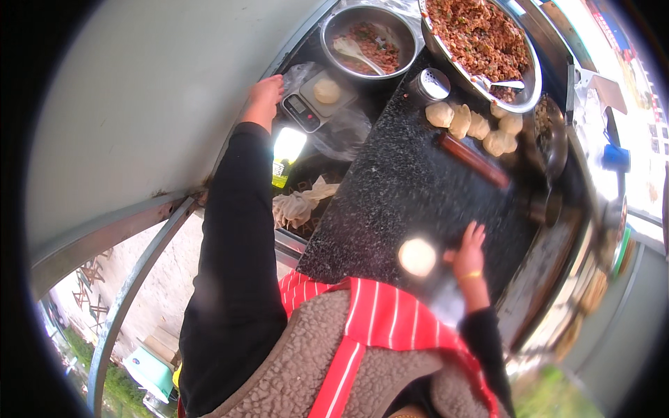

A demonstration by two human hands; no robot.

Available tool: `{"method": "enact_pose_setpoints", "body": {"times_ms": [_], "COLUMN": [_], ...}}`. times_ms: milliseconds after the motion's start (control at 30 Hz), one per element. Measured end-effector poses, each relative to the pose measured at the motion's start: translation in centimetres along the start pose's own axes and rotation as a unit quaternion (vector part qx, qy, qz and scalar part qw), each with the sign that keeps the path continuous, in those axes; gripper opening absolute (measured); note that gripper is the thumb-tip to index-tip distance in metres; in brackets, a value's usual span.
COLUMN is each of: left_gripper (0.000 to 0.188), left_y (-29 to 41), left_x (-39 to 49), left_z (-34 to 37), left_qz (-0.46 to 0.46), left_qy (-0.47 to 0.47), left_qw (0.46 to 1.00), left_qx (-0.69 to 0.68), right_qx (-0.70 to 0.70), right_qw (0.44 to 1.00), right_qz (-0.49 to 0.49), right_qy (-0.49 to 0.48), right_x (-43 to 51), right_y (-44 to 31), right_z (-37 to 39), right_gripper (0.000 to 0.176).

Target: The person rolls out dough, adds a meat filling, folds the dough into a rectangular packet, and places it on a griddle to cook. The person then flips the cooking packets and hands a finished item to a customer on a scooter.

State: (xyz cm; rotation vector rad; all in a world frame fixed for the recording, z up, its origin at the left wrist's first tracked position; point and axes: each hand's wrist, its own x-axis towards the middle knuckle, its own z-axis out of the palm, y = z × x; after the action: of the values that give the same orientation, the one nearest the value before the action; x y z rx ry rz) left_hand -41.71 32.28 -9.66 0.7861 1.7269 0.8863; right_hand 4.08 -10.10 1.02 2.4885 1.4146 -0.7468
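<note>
Reaching far forward, my left hand (267, 99) is beside a digital kitchen scale (309, 109) that carries a ball of dough (326, 91); whether its fingers grip anything is hidden. My right hand (470, 253) is spread low over the black speckled stone slab (381, 183), holding nothing. Just left of it lies a flat round of dough (417, 257). Farther up the slab are a short reddish-brown rolling pin (473, 160) and several dough pieces (460, 121). A metal shaker with a perforated lid (434, 84) stands near them.
Two metal bowls of minced filling stand at the back, a smaller one (325, 47) with a pale spoon (358, 54) and a larger one (533, 94). A crumpled cloth (298, 208) and thin plastic (342, 136) lie left of the slab. A metal ladle (550, 206) is at right.
</note>
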Motion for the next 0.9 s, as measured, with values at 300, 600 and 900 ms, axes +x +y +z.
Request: {"method": "enact_pose_setpoints", "body": {"times_ms": [300, 600, 900], "left_gripper": [0.056, 0.042, 0.041], "left_y": [-3.0, -2.9, 3.0], "left_x": [-2.5, -4.0, -10.8], "left_z": [9.6, 9.4, 5.4], "left_qz": [0.300, 0.258, 0.105], "left_qy": [-0.025, -0.036, -0.135], "left_qw": [0.841, 0.881, 0.978], "left_qx": [0.450, 0.396, -0.118], "right_qx": [0.006, 0.009, -0.019], "right_qw": [1.000, 1.000, 1.000], "right_qz": [0.000, 0.002, -0.003], "right_qy": [-0.007, 0.000, 0.008], "right_x": [-0.1, -0.1, 0.4], "right_y": [-0.3, -0.8, -0.7], "right_z": [-0.3, -0.4, 0.1], "right_gripper": [0.124, 0.122, 0.121]}}
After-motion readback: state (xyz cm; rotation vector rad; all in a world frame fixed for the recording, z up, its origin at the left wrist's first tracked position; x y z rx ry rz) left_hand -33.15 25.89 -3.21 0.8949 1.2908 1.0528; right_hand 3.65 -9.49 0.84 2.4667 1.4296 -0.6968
